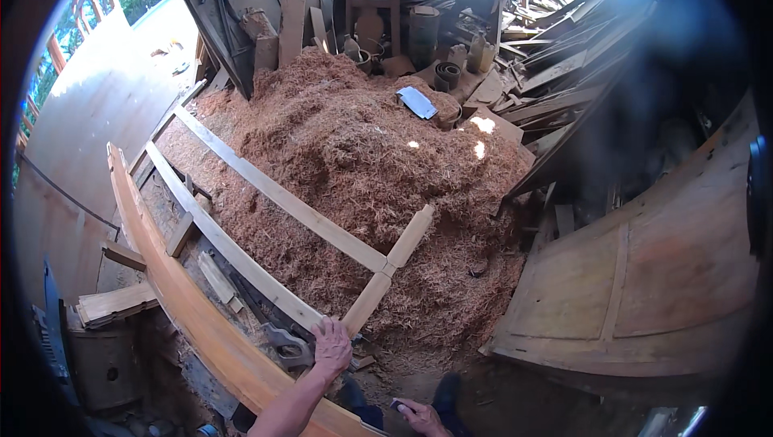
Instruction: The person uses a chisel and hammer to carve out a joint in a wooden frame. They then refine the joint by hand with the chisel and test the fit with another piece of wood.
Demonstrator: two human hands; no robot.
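Observation:
My left hand (332, 347) grips the lower corner of a pale wooden frame (282, 203), where a long rail meets the short jointed end piece. A handsaw (286, 348) lies just beside that hand, partly hidden, next to a long orange-brown board (205, 316). Near the lower edge, my right hand (419, 417) is closed on a small dark object (398, 405), too small to name. My feet show below the frame.
A big heap of wood shavings (346, 147) spreads under and behind the frame, with a pale sheet (416, 102) on it. Offcuts (117, 304) and a plywood sheet (88, 131) are at left, a panel door (676, 260) at right, stacked scrap boards (555, 66) behind.

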